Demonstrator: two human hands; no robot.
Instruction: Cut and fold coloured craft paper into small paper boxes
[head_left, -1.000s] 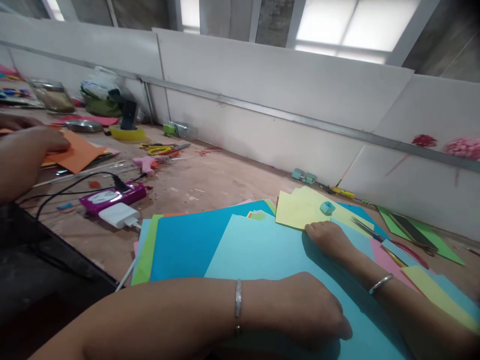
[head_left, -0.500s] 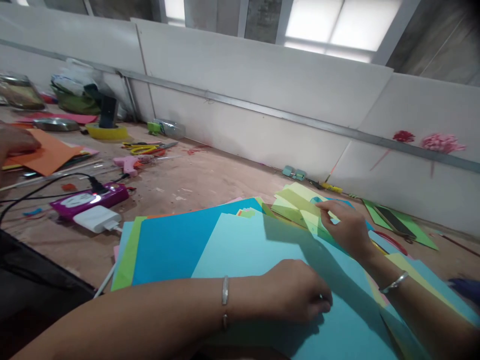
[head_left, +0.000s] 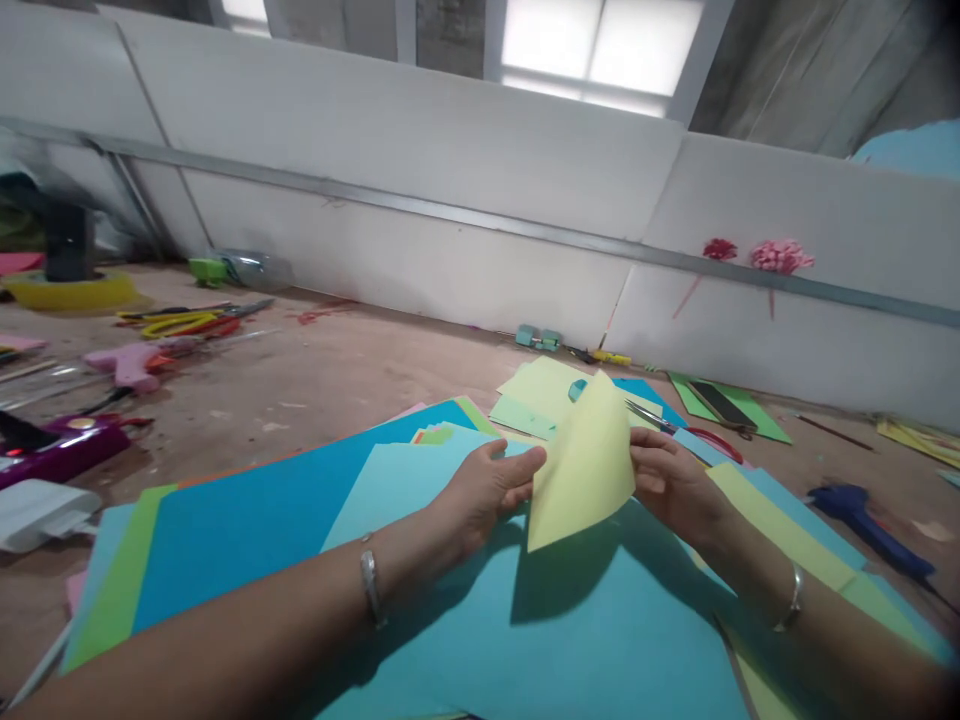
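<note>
A pale yellow paper piece [head_left: 583, 465], slightly curved, is held up above a stack of coloured sheets. My right hand [head_left: 675, 480] grips its right edge, with the fingers partly behind it. My left hand [head_left: 491, 490] is at its left edge, thumb and fingers closed on it. Beneath both hands lies a large light blue sheet [head_left: 585, 650], with a darker blue sheet [head_left: 255, 510] to its left. Scissors [head_left: 709, 440] with red handles rest just behind my right hand.
Yellow and green paper pieces [head_left: 544, 385] lie behind the stack. A blue glue gun [head_left: 874, 525] is at right; a pink glue gun [head_left: 135, 362], purple power strip [head_left: 67, 445] and white adapter [head_left: 45, 515] are at left. A phone [head_left: 722, 405] lies near the wall.
My right hand has drawn the yellow paper nearer and over the stack. My left hand has lifted and now meets the paper's left edge. The view has shifted right.
</note>
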